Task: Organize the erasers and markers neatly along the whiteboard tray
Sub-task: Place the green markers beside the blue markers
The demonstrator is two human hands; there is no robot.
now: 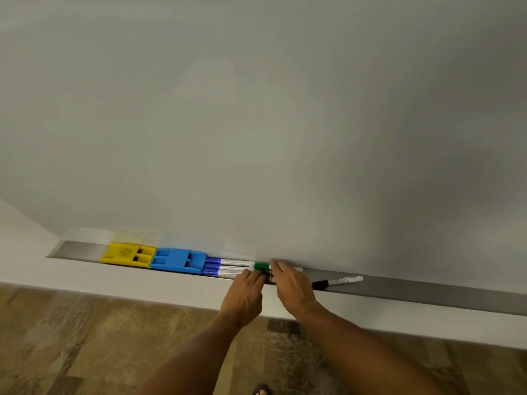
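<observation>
Whiteboard [256, 109]: we see a broad, blank grey-white face filling most of the view.
Floor [85, 337]: wood-look planks below a pale ledge.
Tray [427, 289]: a long grey metal channel along the board's foot; it holds everything below.
Blue eraser [178, 261]: lying flat in the tray, touching the yellow one on its left end.
Yellow eraser [128, 253]: flat, near the tray's left end.
Blue-capped markers [225, 266]: we count about three, side by side, caps against the blue eraser.
Black marker [336, 282]: alone to the right, slightly askew, apart from the others.
Green marker [262, 266]: only its cap shows, between our hands.
Left hand [245, 295]: fingers curled at the green cap; we cannot tell whether they grip it.
Right hand [293, 286]: fingers extended flat over the marker barrels, pressing rather than grasping.
</observation>
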